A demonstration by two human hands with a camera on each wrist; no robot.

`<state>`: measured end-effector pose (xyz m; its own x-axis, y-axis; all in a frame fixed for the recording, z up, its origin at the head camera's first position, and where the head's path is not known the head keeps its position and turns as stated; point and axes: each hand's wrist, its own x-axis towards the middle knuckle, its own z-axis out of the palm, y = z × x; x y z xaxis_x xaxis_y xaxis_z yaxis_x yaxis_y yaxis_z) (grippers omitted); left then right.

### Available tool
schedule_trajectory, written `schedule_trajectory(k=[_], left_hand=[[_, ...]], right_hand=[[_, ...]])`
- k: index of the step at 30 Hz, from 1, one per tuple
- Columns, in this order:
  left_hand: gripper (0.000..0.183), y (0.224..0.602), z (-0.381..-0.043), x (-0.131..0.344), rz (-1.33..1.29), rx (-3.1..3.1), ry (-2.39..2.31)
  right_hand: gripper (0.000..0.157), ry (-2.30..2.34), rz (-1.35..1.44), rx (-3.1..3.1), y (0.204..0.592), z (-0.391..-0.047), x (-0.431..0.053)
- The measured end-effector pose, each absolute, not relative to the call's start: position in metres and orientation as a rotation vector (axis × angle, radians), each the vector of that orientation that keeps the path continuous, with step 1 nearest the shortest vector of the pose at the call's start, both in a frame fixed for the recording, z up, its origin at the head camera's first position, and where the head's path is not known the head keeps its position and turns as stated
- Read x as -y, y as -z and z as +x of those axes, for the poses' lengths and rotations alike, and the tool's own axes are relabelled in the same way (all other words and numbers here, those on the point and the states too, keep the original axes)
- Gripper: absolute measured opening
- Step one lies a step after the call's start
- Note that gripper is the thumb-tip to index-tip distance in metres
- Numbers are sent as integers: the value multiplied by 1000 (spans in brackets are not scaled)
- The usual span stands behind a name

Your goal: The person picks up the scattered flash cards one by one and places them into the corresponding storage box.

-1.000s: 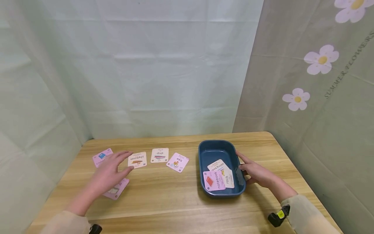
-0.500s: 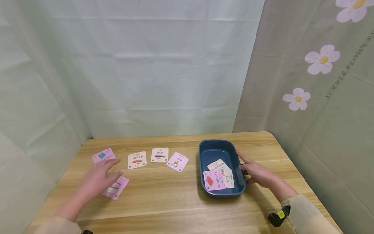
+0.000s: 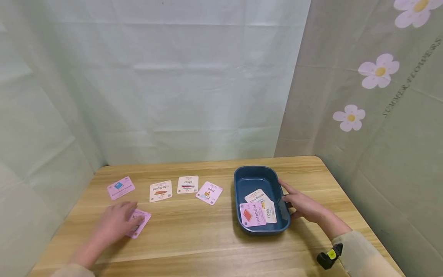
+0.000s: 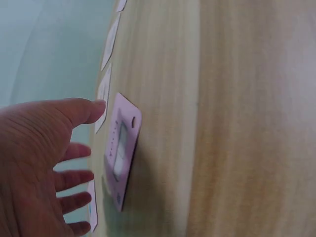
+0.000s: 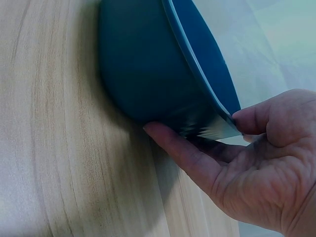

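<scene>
Lying just under the left hand (image 3: 117,220) is a pink card (image 4: 121,150).

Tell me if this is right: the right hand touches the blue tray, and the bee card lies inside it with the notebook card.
Not quite: the head view shows the bee card on the table, outside the blue tray. The right hand touches the tray, and the notebook card is inside.

Both hands (image 3: 115,221) well apart

Behind a wooden table (image 3: 194,242) hangs pale cloth (image 3: 190,88), flowers (image 3: 380,72) printed at right
</scene>
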<state>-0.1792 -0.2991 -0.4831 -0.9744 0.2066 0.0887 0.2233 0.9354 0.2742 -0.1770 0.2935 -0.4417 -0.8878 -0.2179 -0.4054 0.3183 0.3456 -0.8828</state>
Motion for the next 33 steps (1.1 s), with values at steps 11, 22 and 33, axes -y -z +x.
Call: schedule_trajectory(k=[11,22,33], left_hand=[[89,491,-171,301,-167,3071,390],[97,493,-172,300,-80,3076,418],[99,494,-173,298,-57,3073,435]], right_hand=[[72,1556,98,-2168,442,-177,-293],[72,1552,97,-2172,442,-177,-292],[72,1574,94,-2166,442,-176,-292]])
